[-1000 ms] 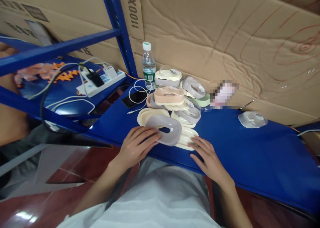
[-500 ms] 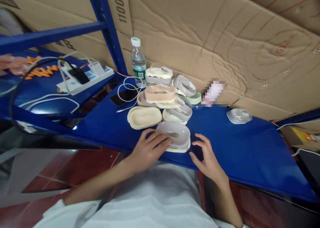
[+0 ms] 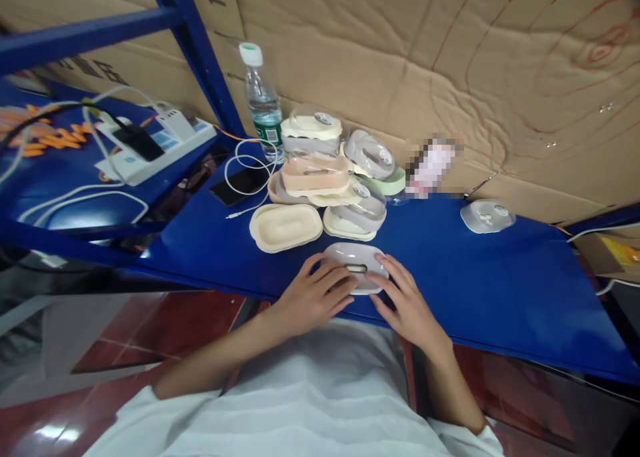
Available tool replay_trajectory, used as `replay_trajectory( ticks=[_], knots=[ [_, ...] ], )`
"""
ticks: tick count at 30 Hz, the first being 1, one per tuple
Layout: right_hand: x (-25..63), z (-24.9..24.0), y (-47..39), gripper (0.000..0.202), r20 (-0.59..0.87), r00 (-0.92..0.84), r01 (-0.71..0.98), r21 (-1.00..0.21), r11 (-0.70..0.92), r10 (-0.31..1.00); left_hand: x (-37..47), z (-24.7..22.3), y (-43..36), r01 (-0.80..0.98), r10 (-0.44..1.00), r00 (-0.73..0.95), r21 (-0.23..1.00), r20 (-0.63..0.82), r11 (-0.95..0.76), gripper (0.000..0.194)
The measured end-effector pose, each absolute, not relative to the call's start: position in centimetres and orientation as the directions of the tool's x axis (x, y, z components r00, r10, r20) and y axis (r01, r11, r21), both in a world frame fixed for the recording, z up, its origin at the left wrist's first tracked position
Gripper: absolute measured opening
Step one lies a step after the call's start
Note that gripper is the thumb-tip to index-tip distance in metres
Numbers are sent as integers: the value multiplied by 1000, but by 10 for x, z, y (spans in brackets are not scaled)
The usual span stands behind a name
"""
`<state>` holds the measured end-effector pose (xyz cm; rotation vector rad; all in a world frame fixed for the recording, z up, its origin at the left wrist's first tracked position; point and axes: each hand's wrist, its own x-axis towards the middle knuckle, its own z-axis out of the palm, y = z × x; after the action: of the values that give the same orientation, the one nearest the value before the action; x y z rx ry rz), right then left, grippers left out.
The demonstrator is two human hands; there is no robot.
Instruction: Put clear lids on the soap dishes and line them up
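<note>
A grey oval dish with a slot in its middle lies near the front edge of the blue table. My left hand rests on its left side, with fingers over the rim and reaching inside. On the right side, my right hand touches the dish, its fingers at the rim and thumb near the front. Both hands seem to grip the dish between them. Just behind is a cream dish, and beside it a grey dish stacked on a cream one. A pile with a peach dish stands further back.
A water bottle stands behind the pile, with a phone and a white cable to its left. A clear-wrapped piece lies at the right. A power strip sits on the left shelf. Cardboard walls the back.
My right hand has moved left onto the dish. My left hand has shifted slightly right on it. The view has tilted and moved a little, and the dish's slot shows more clearly.
</note>
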<state>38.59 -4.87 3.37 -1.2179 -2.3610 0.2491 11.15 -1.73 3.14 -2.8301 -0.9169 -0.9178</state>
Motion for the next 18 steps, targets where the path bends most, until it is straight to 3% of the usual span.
replay_trajectory(
  ticks=[8,18],
  knots=[
    [391,35,-45,41,300,-496,743,-339,577,815,108,23,-7,535,551,704,176,448,-826,37],
    [402,35,-40,38,259,-458,699,-485,525,850,108,25,-7,497,530,720,200,448,-845,33]
  ],
)
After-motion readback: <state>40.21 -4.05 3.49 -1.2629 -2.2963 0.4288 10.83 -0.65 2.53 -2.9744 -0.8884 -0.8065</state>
